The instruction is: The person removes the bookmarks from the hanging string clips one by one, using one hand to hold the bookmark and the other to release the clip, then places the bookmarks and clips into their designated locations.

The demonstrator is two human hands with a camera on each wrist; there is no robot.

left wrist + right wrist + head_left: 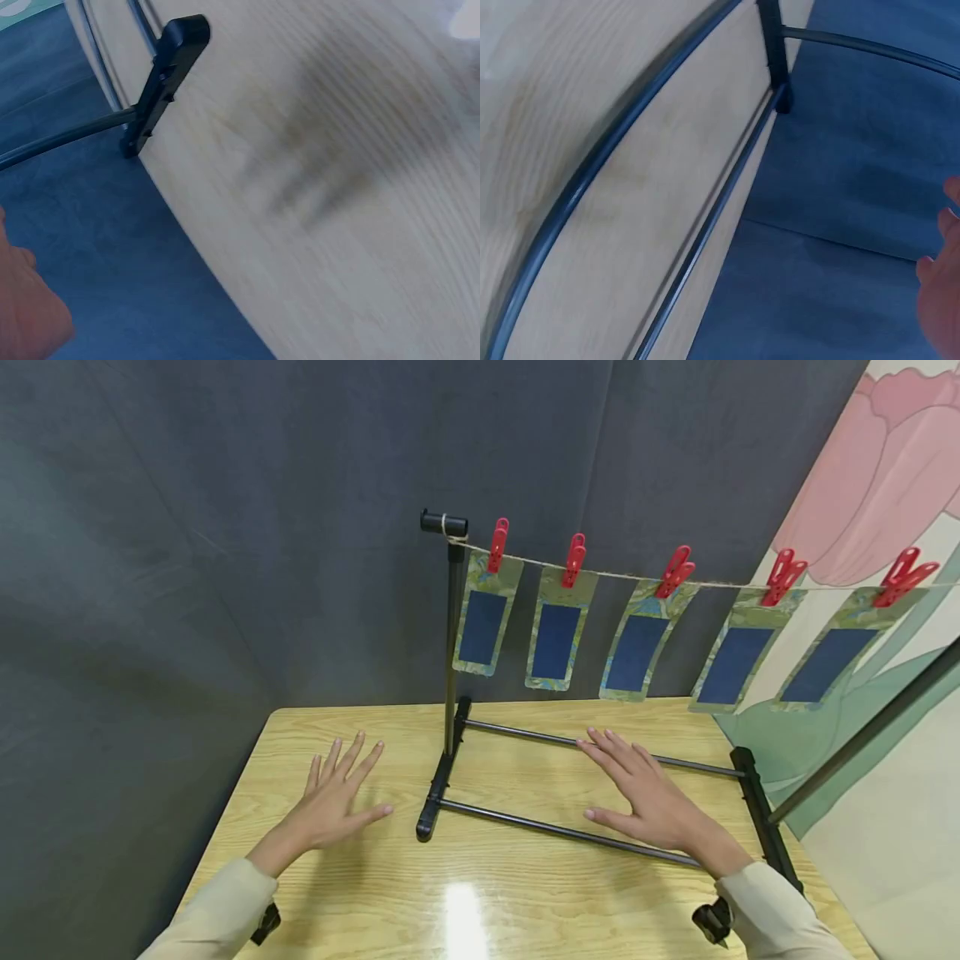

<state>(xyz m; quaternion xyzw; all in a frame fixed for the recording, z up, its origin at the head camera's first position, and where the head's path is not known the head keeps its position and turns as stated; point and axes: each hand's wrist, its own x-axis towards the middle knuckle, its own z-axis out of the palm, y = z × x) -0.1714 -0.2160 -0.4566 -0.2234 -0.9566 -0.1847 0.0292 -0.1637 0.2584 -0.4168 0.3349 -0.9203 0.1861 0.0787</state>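
Observation:
My left hand (330, 806) hovers over the table to the left of a black rack, fingers spread and holding nothing. Over the rack's lower bars is my right hand (648, 797), its fingers straight and nothing in its grasp. A string (622, 576) runs from the rack's left post (452, 652) off to the right. From it hang several patterned cards (554, 627) with dark blue panels, each under a red clothespin (574, 560). Both hands are below the cards and apart from them. In each wrist view only part of the hand shows at the edge.
The rack's black base foot (442, 772) and thin crossbars (555, 833) stand on the wooden table (390, 902). A slanting right post (870, 731) rises at the right. Behind hangs a dark grey curtain (300, 527); a flower-patterned cloth (847, 485) is at the right.

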